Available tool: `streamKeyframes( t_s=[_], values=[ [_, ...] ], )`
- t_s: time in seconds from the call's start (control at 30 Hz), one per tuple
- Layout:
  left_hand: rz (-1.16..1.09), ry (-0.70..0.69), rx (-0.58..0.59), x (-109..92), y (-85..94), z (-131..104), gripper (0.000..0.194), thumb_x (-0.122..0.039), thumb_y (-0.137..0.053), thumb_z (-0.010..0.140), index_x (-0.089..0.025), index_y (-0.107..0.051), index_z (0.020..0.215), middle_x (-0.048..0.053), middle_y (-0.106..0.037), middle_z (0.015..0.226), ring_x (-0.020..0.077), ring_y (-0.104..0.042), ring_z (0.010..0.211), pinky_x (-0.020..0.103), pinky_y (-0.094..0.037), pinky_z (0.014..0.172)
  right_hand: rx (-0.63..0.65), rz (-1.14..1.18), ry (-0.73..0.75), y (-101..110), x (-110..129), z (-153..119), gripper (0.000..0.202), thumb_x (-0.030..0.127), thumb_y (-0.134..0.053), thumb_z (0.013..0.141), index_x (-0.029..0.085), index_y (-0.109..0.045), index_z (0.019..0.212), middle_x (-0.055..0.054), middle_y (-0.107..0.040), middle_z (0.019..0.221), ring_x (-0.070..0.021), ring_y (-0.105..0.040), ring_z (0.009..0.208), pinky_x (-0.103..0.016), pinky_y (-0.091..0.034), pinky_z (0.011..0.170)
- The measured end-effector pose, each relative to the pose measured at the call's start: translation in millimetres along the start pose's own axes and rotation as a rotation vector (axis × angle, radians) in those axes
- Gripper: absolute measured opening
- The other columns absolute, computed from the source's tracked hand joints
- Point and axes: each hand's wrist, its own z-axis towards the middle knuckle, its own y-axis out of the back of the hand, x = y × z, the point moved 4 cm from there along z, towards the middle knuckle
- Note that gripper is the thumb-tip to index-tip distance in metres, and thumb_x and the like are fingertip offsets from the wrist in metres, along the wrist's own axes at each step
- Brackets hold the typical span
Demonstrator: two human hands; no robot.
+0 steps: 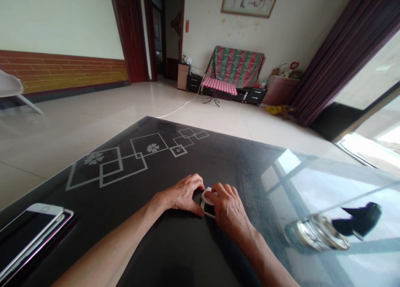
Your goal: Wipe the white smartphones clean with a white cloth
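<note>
On the dark glossy table (162,241), both hands meet around what looks like a phone (208,210) with a dark face and a pale edge. My left hand (186,194) curves its thumb and fingers about the left side of it, closed on that edge. A white wad of tissue or cloth (208,194) is pinched under the fingers of my right hand (229,203), pressed against the phone's surface. My right hand covers much of the phone.
Stacked phones (46,210) lie at the table's left edge. To the right is a shiny clear bottle (315,233) with a black spray-like top (359,220). Beyond the table are a small stool-like table with a striped cover (219,86), a chair (11,85) and a purple curtain (340,58).
</note>
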Motion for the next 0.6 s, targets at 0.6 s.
streamKeyframes(
  t_s=[0.6],
  values=[
    [0.021,-0.006,0.007,1,0.2,0,0.060,-0.046,-0.085,0.050,-0.022,-0.059,0.099,0.003,-0.053,0.108,0.0240,-0.054,0.099,0.033,-0.045,0.086,0.019,-0.085,-0.074,5,-22,-2,0.028,0.010,-0.050,0.087,0.027,-0.068,0.101,-0.004,-0.058,0.097,-0.0178,-0.047,0.085,-0.030,-0.031,0.078]
  ],
)
